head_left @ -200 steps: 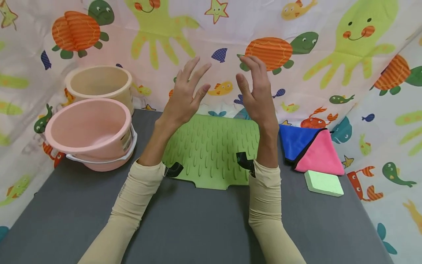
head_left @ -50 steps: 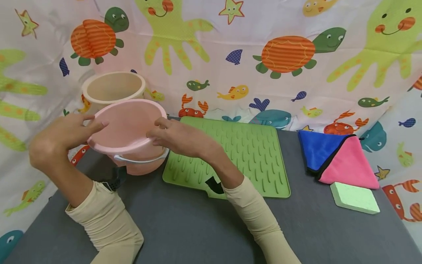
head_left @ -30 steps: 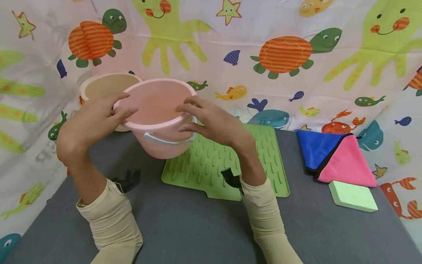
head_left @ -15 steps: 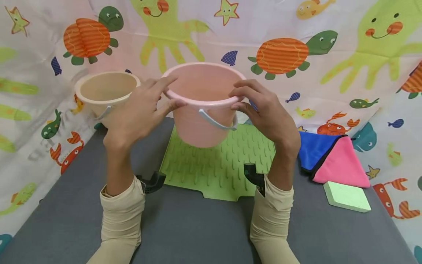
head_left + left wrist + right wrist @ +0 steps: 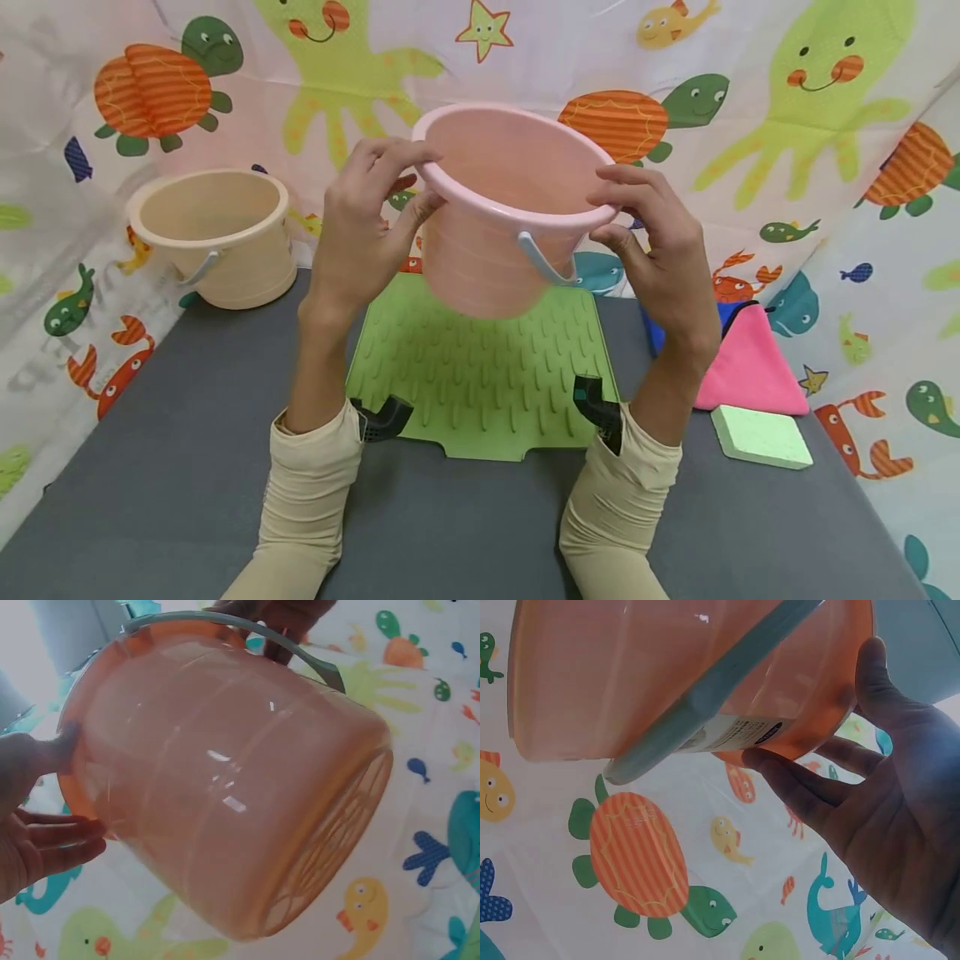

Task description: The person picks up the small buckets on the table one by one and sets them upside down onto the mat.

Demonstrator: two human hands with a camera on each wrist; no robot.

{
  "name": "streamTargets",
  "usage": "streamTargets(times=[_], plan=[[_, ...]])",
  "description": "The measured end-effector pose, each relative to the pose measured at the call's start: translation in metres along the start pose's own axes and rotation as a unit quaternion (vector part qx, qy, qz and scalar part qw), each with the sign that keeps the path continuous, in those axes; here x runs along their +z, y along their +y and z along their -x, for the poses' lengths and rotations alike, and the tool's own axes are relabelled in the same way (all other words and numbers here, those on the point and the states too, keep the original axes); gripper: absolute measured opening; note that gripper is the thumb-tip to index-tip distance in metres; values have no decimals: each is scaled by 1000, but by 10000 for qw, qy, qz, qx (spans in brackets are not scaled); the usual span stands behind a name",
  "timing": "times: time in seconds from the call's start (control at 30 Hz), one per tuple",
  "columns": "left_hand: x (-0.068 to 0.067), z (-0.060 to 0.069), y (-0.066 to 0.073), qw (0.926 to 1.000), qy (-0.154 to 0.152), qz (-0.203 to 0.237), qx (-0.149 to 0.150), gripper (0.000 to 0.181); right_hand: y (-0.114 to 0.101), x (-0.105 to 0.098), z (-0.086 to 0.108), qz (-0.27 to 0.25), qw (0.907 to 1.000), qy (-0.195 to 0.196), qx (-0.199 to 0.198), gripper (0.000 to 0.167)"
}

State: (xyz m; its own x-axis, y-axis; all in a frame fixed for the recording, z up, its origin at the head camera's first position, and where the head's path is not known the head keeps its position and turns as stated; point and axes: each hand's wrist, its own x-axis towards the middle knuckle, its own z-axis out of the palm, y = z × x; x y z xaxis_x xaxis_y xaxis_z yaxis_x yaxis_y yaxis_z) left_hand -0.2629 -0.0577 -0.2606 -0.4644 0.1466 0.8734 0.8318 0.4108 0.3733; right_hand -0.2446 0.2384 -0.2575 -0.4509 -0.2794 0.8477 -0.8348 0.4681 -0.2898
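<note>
Two hands on one pink bucket [image 5: 487, 262], held up in the air over the green mat [image 5: 480, 383], base clear of it, rim tipped lower on the right. Left hand [image 5: 363, 229]: fingers pinching the rim on its left side, fingertips over the lip, thumb on the outer wall. Right hand [image 5: 663, 254]: same kind of pinch on the right side, fingers over the rim, thumb underneath. Grey-blue handle [image 5: 542, 260] hangs down the near side; right wrist view also has a printed label [image 5: 742, 733] on the wall behind it. Left wrist view gets the ribbed base, bucket looking nearly sideways from there. Blocking: bucket hides the back middle of the mat in the head view, plus a bit of the printed curtain [image 5: 540, 50]; right forearm cuts across the blue part of the folded blue-and-pink cloth [image 5: 753, 371]. Black wrist mounts [image 5: 386, 419] stick out from both cream sleeves [image 5: 307, 483], the left one overlapping the mat's front edge in view. Around: cream bucket [image 5: 243, 271] upright at back left of the grey tabletop [image 5: 450, 533], near the curtain, well apart from the mat, own handle hanging. Cloth lies right of the mat, pale green block [image 5: 761, 437] just in front of it; contact between those two unclear. Curtain runs behind and along both sides.
</note>
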Motion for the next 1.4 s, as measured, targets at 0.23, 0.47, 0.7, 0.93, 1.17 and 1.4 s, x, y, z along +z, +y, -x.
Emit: streamTargets(times=[0.23, 0.47, 0.7, 0.93, 1.17, 1.4], plan=[[10, -1, 0, 9970, 745, 217, -14, 37, -1, 0, 0, -106, 9999, 65, -27, 64], [9, 1, -4, 9948, 982, 117, -227, 31, -10, 4, -3, 349, 9989, 141, 262, 47], [9, 1, -5, 9957, 905, -6, -183, 34, -14, 5, -4, 383, 9976, 461, 333, 38], [16, 0, 5, 9897, 1359, -271, -365, 40, -21, 7, -6, 447, 9974, 494, 266, 31], [19, 1, 12, 9866, 1429, -537, -574, 36, -37, 14, -9, 620, 9976, -306, -99, 37], [19, 2, 15, 9851, 1428, -687, -669, 34, -44, 25, -10, 1072, 9903, -875, 144, 55]])
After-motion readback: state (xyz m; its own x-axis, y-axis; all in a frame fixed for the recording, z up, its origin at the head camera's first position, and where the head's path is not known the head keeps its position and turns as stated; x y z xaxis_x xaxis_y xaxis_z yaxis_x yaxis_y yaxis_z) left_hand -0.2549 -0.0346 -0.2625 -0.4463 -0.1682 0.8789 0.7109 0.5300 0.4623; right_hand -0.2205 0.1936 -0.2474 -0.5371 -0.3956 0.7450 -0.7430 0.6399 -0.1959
